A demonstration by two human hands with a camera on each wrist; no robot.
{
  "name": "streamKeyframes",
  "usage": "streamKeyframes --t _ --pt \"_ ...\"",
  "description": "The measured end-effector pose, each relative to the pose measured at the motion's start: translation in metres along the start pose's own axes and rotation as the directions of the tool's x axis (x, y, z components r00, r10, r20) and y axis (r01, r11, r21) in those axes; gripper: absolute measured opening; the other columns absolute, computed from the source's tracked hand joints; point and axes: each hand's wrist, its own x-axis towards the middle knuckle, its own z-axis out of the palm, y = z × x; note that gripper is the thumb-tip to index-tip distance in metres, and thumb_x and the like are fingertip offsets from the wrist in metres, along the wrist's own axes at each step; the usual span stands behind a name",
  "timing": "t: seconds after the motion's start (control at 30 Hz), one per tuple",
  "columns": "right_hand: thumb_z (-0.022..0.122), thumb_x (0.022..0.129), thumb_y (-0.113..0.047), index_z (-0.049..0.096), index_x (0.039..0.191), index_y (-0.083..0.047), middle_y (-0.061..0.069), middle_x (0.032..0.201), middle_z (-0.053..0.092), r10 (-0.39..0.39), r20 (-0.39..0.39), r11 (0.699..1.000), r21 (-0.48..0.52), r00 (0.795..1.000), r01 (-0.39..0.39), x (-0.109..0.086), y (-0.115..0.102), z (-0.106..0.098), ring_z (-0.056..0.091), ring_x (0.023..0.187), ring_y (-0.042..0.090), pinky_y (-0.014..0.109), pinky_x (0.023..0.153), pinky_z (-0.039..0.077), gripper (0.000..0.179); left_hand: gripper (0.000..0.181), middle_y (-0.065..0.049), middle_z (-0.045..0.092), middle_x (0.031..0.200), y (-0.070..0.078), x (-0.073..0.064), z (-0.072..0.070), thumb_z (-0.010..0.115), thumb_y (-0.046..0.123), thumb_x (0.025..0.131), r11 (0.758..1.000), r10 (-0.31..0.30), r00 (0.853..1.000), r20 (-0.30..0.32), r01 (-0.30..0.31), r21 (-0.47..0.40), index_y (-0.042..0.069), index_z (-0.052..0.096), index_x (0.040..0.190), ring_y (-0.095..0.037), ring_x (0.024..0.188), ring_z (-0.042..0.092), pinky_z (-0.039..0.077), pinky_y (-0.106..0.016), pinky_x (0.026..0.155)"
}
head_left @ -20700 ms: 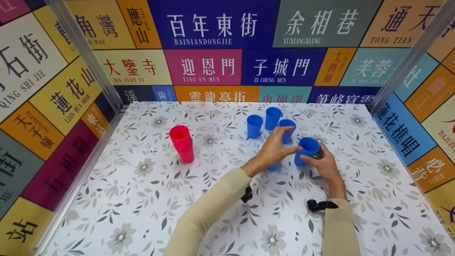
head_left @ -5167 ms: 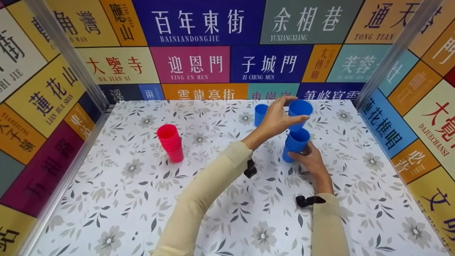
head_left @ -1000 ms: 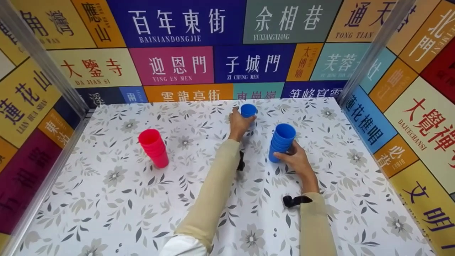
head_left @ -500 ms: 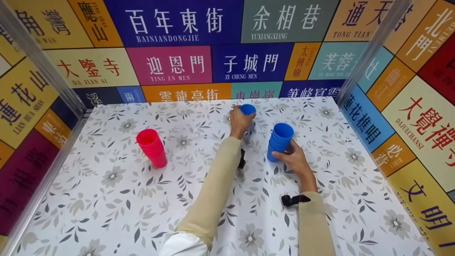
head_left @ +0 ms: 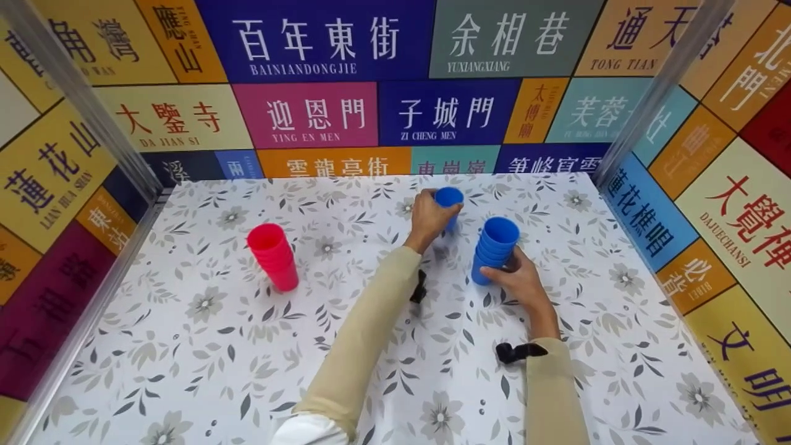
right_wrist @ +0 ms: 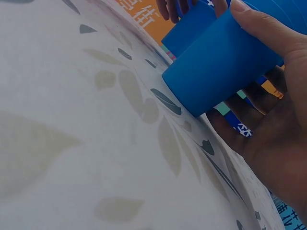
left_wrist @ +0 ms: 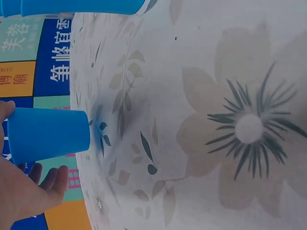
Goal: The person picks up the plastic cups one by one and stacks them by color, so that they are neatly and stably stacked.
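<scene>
My left hand (head_left: 429,217) grips a single blue cup (head_left: 450,199) near the back of the table, thumb on one side and fingers round the other. In the left wrist view that cup (left_wrist: 50,134) is upright, its base close to the cloth; I cannot tell whether it touches. Nearer and to its right, a stack of nested blue cups (head_left: 492,254) stands upright. Low on this stack, my right hand (head_left: 523,281) holds it between thumb and fingers. The right wrist view shows the bottom cup (right_wrist: 216,67) at the tablecloth, with the single cup behind it.
Off to the left stands a stack of red cups (head_left: 275,259). A white cloth with grey flowers and leaves covers the table (head_left: 204,346). Panels with large lettering wall in the back (head_left: 315,114) and both sides. Clear upright strips (head_left: 664,86) stand at the back corners.
The blue cups, separate at first, have been nested into one stack in my right hand. Lately my left hand has shifted the last single cup slightly right, toward that stack. The red stack stays put.
</scene>
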Motion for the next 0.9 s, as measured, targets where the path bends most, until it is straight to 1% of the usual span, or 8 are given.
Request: streamKeyframes --t 0.03,0.1,0.2,0.33,0.43,0.53,0.73,0.9 --pt "0.079 0.086 -0.016 0.036 0.15 -0.004 0.024 0.149 0.049 -0.001 0.002 1.0 -0.004 1.0 0.001 0.0 0.001 0.0 0.048 0.138 0.036 0.047 0.117 0.038 0.078 0.071 -0.016 0.058 0.136 0.0 -0.002 -0.001 0.077 0.039 0.087 1.0 -0.001 1.0 0.012 0.001 -0.005 0.002 0.049 0.14 -0.026 0.124 0.059 0.052 -0.039 0.106" --pt "0.079 0.086 -0.017 0.037 0.15 -0.004 0.024 0.149 0.049 -0.002 0.001 1.0 -0.011 1.0 0.002 0.0 0.004 -0.001 0.047 0.139 0.037 0.05 0.118 0.037 0.078 0.071 -0.016 0.059 0.138 0.0 -0.006 -0.003 0.077 0.04 0.087 1.0 -0.004 0.999 0.038 0.005 -0.006 0.002 0.049 0.141 -0.026 0.125 0.06 0.052 -0.039 0.106" --pt "0.08 0.085 -0.018 0.038 0.149 -0.005 0.023 0.149 0.049 0.002 -0.006 1.0 -0.015 1.0 -0.002 0.001 0.007 -0.001 0.047 0.139 0.037 0.05 0.119 0.036 0.077 0.072 -0.015 0.059 0.139 0.0 -0.011 -0.007 0.076 0.041 0.087 1.0 -0.007 0.997 0.074 0.007 -0.003 0.003 0.048 0.142 -0.026 0.125 0.061 0.052 -0.039 0.105" --pt "0.079 0.086 -0.018 0.037 0.151 -0.006 0.023 0.151 0.047 0.009 -0.001 1.0 -0.021 1.0 -0.009 0.001 0.009 -0.002 0.045 0.141 0.037 0.051 0.12 0.033 0.078 0.072 -0.014 0.059 0.14 0.003 -0.017 -0.015 0.077 0.041 0.087 1.0 0.008 0.995 0.102 -0.009 0.01 0.004 0.048 0.142 -0.025 0.125 0.061 0.053 -0.038 0.105" --pt "0.079 0.087 -0.019 0.036 0.151 -0.006 0.023 0.151 0.047 0.0 0.001 1.0 -0.022 1.0 0.0 0.001 0.008 -0.002 0.044 0.141 0.038 0.052 0.121 0.033 0.078 0.073 -0.014 0.059 0.141 0.007 -0.021 -0.023 0.077 0.041 0.087 0.999 0.035 0.993 0.113 -0.036 0.004 0.005 0.048 0.143 -0.025 0.125 0.061 0.053 -0.037 0.104" --pt "0.079 0.087 -0.02 0.037 0.15 -0.006 0.023 0.15 0.048 -0.01 -0.006 1.0 -0.025 1.0 0.01 0.001 0.005 -0.001 0.046 0.14 0.037 0.052 0.12 0.034 0.078 0.073 -0.015 0.059 0.139 0.012 -0.025 -0.033 0.078 0.039 0.086 0.997 0.076 0.99 0.122 -0.074 -0.021 0.004 0.048 0.142 -0.025 0.124 0.061 0.053 -0.038 0.104" --pt "0.079 0.087 -0.023 0.036 0.151 -0.005 0.024 0.149 0.049 -0.006 -0.007 0.999 -0.043 1.0 0.006 -0.001 0.002 -0.001 0.047 0.138 0.038 0.051 0.118 0.035 0.079 0.069 -0.014 0.062 0.134 0.022 -0.036 -0.051 0.079 0.037 0.085 0.985 0.166 0.974 0.157 -0.155 -0.076 0.004 0.049 0.139 -0.024 0.12 0.063 0.055 -0.038 0.102" --pt "0.079 0.087 -0.022 0.034 0.152 -0.006 0.023 0.15 0.047 -0.006 0.003 1.0 -0.025 1.0 0.006 0.001 0.001 0.001 0.046 0.14 0.037 0.051 0.119 0.035 0.081 0.067 -0.011 0.063 0.13 0.03 -0.044 -0.065 0.078 0.037 0.085 0.973 0.221 0.962 0.16 -0.207 -0.103 0.006 0.05 0.137 -0.022 0.118 0.062 0.054 -0.036 0.102"
